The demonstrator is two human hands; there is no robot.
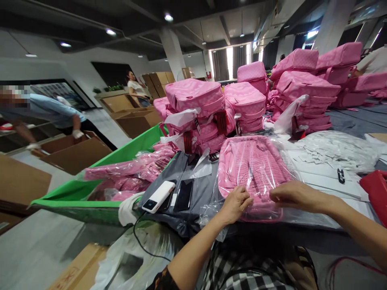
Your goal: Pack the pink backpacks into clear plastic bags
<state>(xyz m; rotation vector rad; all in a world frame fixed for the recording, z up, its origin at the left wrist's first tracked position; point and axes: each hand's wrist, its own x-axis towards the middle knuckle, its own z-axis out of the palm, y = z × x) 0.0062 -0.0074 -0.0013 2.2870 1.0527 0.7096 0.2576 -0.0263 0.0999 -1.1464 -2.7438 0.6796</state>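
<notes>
A pink backpack point(256, 161) in a clear plastic bag point(209, 213) lies flat at the near edge of a cloth-covered surface point(199, 187), between a seated person's two bare hands. The left hand point(236, 204) rests at the pack's near edge, its fingers bent over the film; whether they pinch it cannot be told. The right hand point(294, 195) is at the pack's near right side, fingers curled inward, their tips turned from view; it cannot be told whether they grip the plastic.

To the left of the pack, a white power bank point(159, 196) with a black cord point(137, 237) lies near a dark phone point(184, 195). Beside the surface, a green bin point(75, 204) holds more pink goods in clear wrapping. Stacks of pink backpacks point(193, 92) rise behind the wrapped one. At right, a clear bag of white pieces point(338, 149) sits on the surface near flat white sheets, a small black clip point(341, 176) and a red item point(375, 191).

At far left, a co-worker in a light blue shirt point(54, 110) and white gloves bends over an open cardboard box point(75, 157); another person stands farther back.
</notes>
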